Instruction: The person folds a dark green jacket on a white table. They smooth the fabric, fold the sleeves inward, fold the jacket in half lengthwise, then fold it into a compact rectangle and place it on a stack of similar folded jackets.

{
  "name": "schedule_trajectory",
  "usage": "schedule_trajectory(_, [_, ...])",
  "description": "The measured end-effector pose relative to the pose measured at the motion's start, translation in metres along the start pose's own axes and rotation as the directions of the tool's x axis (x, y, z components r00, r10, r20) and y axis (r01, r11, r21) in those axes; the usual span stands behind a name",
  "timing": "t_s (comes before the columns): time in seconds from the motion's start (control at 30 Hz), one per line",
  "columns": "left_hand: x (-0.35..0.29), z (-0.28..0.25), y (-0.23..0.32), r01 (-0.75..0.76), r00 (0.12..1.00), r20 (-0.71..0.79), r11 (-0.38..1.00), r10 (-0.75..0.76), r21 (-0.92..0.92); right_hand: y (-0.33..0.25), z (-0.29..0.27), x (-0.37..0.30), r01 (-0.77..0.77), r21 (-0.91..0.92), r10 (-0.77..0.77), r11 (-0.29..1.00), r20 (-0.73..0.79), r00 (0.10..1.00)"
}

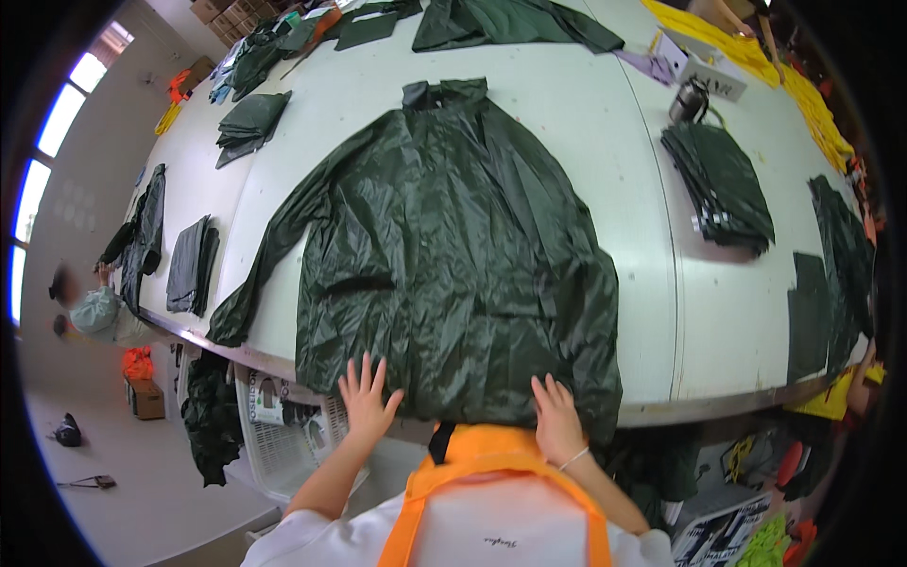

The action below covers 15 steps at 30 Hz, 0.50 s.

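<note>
A dark green rain jacket (439,236) lies spread on the white table, its collar at the far side and its hem at the near edge. Its left-hand sleeve stretches out sideways, while the other sleeve lies along the body. On the hem's left part rests my left hand (368,397), flat with the fingers spread. My right hand (557,416) touches the hem further right, fingers stretched out and holding nothing. An orange apron (487,449) covers my front, just below the hem.
Folded dark green garments (723,184) are stacked at the right, beside a dark flask (690,99) and a white box (699,64). More folded pieces (193,265) lie left. A white plastic basket (283,454) stands below the table edge. Another person (99,312) works far left.
</note>
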<state>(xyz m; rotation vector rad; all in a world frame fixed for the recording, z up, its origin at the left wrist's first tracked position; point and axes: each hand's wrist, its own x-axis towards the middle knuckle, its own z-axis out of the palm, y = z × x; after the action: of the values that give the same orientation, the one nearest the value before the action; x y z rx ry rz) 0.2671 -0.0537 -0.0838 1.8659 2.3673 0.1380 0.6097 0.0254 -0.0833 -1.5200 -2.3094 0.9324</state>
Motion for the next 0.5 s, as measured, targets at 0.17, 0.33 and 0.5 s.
schedule_trajectory(0.17, [0.015,0.022,-0.016,0.007,0.994,0.106,0.999,-0.002,-0.052,-0.001,0.015,0.04,-0.093,-0.326,0.079,0.941,-0.054,0.995])
schedule_trajectory(0.33, [0.155,0.033,0.006,-0.067,0.994,-0.088,0.997,0.064,-0.028,0.031,-0.02,0.168,-0.09,-0.446,-0.044,0.89,-0.282,0.958])
schedule_trajectory(0.5, [0.319,0.069,0.008,-0.123,0.947,-0.3,0.992,0.115,-0.009,0.084,-0.045,0.315,-0.263,-0.593,-0.042,0.761,-0.45,0.892])
